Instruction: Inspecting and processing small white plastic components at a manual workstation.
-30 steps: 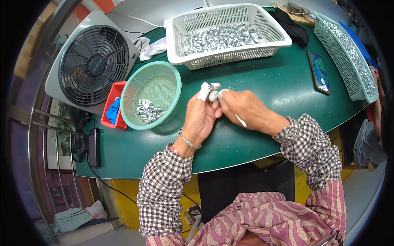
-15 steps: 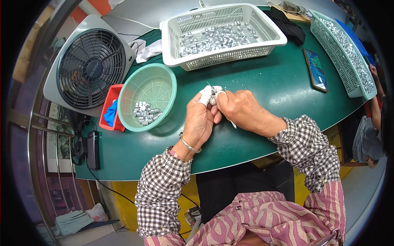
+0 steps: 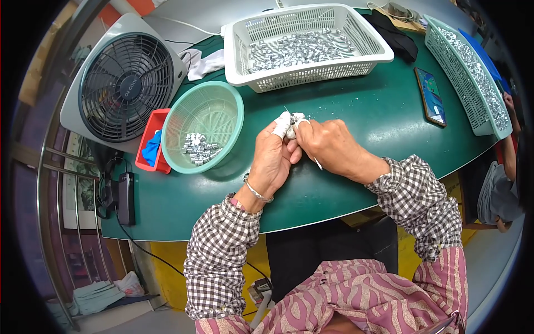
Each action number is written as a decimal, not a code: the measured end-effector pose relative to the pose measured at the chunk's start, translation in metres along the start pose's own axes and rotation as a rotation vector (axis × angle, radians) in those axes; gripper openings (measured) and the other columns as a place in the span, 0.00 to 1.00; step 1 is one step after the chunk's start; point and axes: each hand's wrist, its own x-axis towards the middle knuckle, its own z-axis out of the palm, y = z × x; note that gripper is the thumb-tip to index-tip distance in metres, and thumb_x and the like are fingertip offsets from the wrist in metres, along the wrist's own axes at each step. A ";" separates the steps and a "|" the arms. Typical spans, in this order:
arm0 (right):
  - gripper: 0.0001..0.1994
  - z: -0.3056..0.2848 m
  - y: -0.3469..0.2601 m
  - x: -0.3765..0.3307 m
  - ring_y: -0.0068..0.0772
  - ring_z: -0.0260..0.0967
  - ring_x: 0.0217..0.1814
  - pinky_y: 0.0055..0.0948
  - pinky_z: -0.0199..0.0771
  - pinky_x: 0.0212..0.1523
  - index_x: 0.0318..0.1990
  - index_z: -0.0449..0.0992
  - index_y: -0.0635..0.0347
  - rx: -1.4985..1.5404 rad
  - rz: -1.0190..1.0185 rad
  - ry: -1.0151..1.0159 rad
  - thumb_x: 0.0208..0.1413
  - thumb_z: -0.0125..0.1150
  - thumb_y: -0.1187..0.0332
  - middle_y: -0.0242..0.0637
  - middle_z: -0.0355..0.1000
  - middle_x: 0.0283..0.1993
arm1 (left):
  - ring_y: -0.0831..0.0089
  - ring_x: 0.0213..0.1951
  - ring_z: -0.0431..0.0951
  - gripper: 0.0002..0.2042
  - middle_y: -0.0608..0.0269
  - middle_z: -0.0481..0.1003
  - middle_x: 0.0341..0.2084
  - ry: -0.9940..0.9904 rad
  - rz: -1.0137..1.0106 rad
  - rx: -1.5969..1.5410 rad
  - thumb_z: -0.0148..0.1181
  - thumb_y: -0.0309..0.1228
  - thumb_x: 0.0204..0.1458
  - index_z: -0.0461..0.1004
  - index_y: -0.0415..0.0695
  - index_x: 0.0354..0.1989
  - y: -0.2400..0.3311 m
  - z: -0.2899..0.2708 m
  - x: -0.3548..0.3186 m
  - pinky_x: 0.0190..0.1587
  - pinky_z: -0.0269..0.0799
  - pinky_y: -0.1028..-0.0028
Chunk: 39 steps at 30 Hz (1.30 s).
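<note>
Your left hand [image 3: 272, 158] and right hand [image 3: 328, 147] meet over the middle of the green bench [image 3: 356, 117], fingertips together. Both grips are closed on a small metal part [image 3: 291, 132], pinched between bandaged fingertips [image 3: 282, 123]. The part is mostly covered by your fingers, so its shape is hard to tell. A thin pale stick [image 3: 317, 162] pokes out under your right hand; what it is can't be made out. There is a metal bangle [image 3: 257, 192] on your left wrist.

Containers: a round teal basket [image 3: 192, 108] sits just left of your hands, with a small pile of silvery metal pieces [image 3: 198, 148] at its bottom. The red tray [image 3: 150, 133] touches its left side and holds something blue [image 3: 151, 148], half hidden behind the basket rim. The white rectangular basket [image 3: 378, 53] at the far edge has a layer of the same silvery pieces [image 3: 300, 47]. A long teal basket [image 3: 445, 61] at the right, also full of them, is bent by the lens.

A phone [image 3: 429, 96] lies flat between the white and long baskets. A grey fan [image 3: 125, 86] stands far left. White cloth [image 3: 203, 62] is partly tucked behind the white basket. Dark items [image 3: 392, 33] at the top edge are unclear. Another person's arm [image 3: 509, 145] is cut off at the right.
</note>
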 end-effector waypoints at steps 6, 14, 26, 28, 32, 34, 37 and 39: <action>0.07 -0.004 -0.001 -0.001 0.36 0.69 0.16 0.31 0.66 0.13 0.20 0.61 0.61 -0.011 0.015 -0.055 0.40 0.54 0.76 0.41 0.65 0.17 | 0.85 0.19 0.60 0.13 0.72 0.65 0.21 -0.023 -0.028 0.025 0.46 0.35 0.59 0.70 0.37 0.40 0.002 0.002 -0.001 0.16 0.58 0.83; 0.07 -0.003 0.002 0.001 0.37 0.69 0.16 0.33 0.66 0.13 0.21 0.61 0.61 0.082 0.077 -0.026 0.43 0.54 0.75 0.40 0.65 0.15 | 0.85 0.19 0.60 0.12 0.72 0.64 0.21 -0.032 -0.034 0.032 0.47 0.34 0.59 0.70 0.37 0.41 0.001 -0.003 0.002 0.16 0.57 0.83; 0.08 -0.006 0.002 0.001 0.44 0.67 0.17 0.37 0.65 0.15 0.23 0.61 0.63 0.274 0.082 0.059 0.50 0.52 0.73 0.44 0.65 0.15 | 0.86 0.19 0.61 0.12 0.73 0.65 0.22 -0.048 0.025 0.009 0.47 0.35 0.58 0.70 0.38 0.41 0.004 0.001 -0.001 0.16 0.56 0.84; 0.08 -0.007 0.003 0.001 0.45 0.67 0.17 0.38 0.65 0.16 0.23 0.61 0.63 0.283 0.130 0.010 0.50 0.53 0.73 0.43 0.65 0.15 | 0.86 0.19 0.61 0.12 0.73 0.65 0.22 -0.072 0.002 0.003 0.47 0.35 0.58 0.70 0.38 0.41 0.004 -0.002 0.001 0.16 0.56 0.84; 0.08 -0.004 0.004 0.003 0.45 0.68 0.20 0.38 0.66 0.18 0.25 0.62 0.64 0.350 0.182 0.011 0.50 0.54 0.73 0.43 0.66 0.18 | 0.85 0.19 0.62 0.12 0.72 0.65 0.22 -0.092 -0.022 -0.020 0.47 0.35 0.58 0.70 0.39 0.39 0.004 -0.006 0.002 0.16 0.57 0.83; 0.07 -0.004 0.004 0.004 0.45 0.68 0.21 0.38 0.66 0.19 0.26 0.63 0.64 0.379 0.197 0.024 0.50 0.54 0.73 0.43 0.66 0.18 | 0.85 0.20 0.62 0.12 0.72 0.66 0.21 -0.058 0.007 -0.050 0.47 0.36 0.58 0.70 0.40 0.38 0.003 -0.005 0.002 0.16 0.57 0.83; 0.04 -0.009 0.001 0.008 0.35 0.69 0.21 0.28 0.66 0.19 0.28 0.67 0.66 0.557 0.303 0.188 0.50 0.56 0.78 0.41 0.68 0.23 | 0.84 0.20 0.63 0.11 0.72 0.67 0.21 -0.046 -0.031 -0.108 0.47 0.37 0.58 0.70 0.41 0.36 0.002 -0.007 0.004 0.17 0.58 0.82; 0.04 -0.010 0.004 0.008 0.34 0.70 0.24 0.27 0.67 0.21 0.31 0.68 0.66 0.579 0.258 0.191 0.49 0.56 0.79 0.41 0.69 0.26 | 0.84 0.20 0.64 0.11 0.72 0.68 0.21 -0.038 -0.049 -0.137 0.47 0.38 0.58 0.70 0.42 0.35 0.002 -0.008 0.004 0.17 0.58 0.82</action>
